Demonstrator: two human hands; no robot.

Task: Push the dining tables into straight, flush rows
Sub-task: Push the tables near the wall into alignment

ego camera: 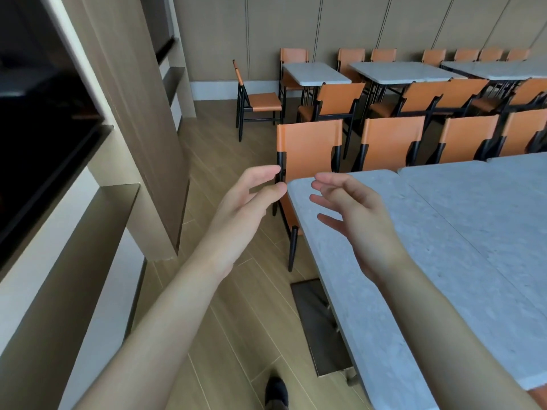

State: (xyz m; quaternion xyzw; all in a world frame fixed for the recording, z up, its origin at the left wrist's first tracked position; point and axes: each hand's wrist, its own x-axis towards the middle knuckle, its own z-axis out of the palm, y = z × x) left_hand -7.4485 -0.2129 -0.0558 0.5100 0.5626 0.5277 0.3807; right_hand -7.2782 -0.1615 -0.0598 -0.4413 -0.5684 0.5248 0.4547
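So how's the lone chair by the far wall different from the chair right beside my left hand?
The lone chair stands apart from any table, seat fully visible, seen side-on. The near chair is tucked against the near table, seat mostly hidden, backrest facing the camera. Both have orange backs and black frames.

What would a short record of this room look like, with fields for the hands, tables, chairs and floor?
left hand: raised, fingers loosely open, beside the nearest chair's black post; contact unclear
right hand: open, held above the near table's corner
near table: pale stone top, meets the next table at a seam
far row: pale-topped tables near the wall
chairs: orange with black frames; one stands apart
floor: wood planks
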